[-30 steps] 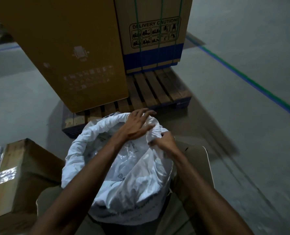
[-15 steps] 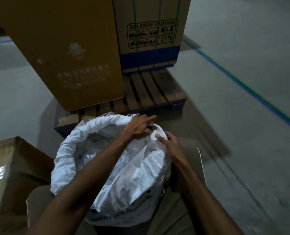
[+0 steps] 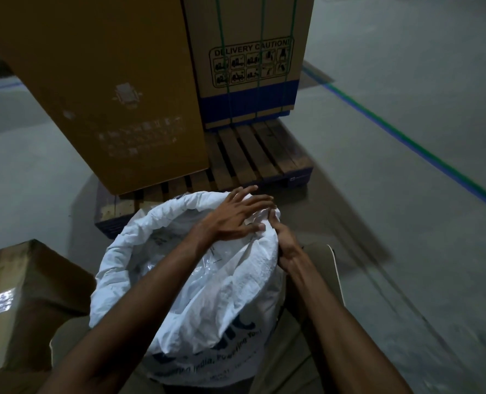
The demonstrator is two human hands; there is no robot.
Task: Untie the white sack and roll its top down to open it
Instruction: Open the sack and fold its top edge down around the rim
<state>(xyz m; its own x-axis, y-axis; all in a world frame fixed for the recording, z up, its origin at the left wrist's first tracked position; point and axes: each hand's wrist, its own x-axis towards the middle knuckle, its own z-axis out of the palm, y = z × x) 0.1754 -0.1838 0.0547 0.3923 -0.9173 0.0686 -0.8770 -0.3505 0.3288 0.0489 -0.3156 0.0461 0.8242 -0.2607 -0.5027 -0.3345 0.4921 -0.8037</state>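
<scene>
Grey concrete floor (image 3: 378,251) with the items standing on it.
A wooden pallet (image 3: 253,155) lies on the floor bearing two cardboard boxes; the white sack (image 3: 207,308) stands near it, a brown carton (image 3: 23,302) at left; a green-and-blue floor line (image 3: 423,149) crosses at right.

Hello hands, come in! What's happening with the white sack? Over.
Left hand flat on the sack rim, fingers straight. Right hand grips the rim's right side. Sack open, top partly rolled. Nothing in the way.
</scene>
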